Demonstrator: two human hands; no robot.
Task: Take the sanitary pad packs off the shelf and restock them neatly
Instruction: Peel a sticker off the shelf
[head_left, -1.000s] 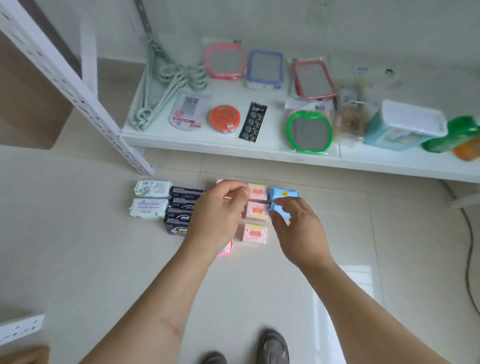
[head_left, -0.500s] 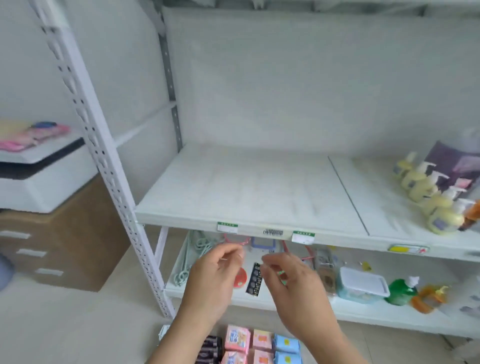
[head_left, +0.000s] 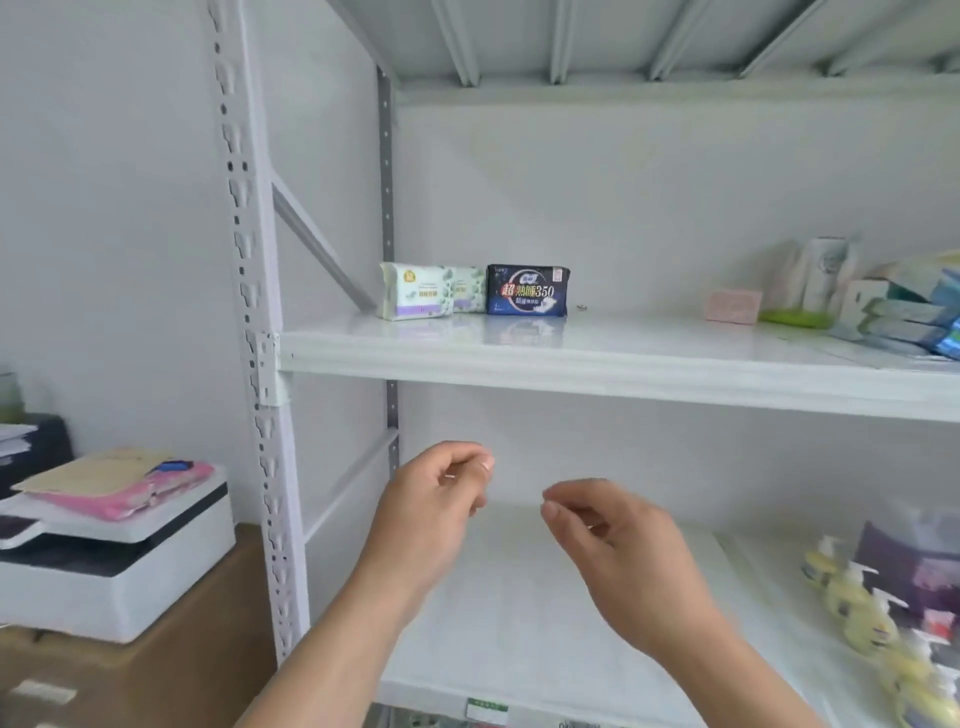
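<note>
Both hands empty, raised before white metal shelf (head_left: 597, 364).
Left hand (head_left: 431, 514) and right hand (head_left: 618, 540) apart, fingers loosely curled; white floral pad packs (head_left: 415, 291) beside dark navy pad pack (head_left: 527, 290).

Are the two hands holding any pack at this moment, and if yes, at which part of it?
Nothing is held. The left hand and the right hand are loosely curled and empty, below the shelf where the sanitary pad packs stand.
</note>
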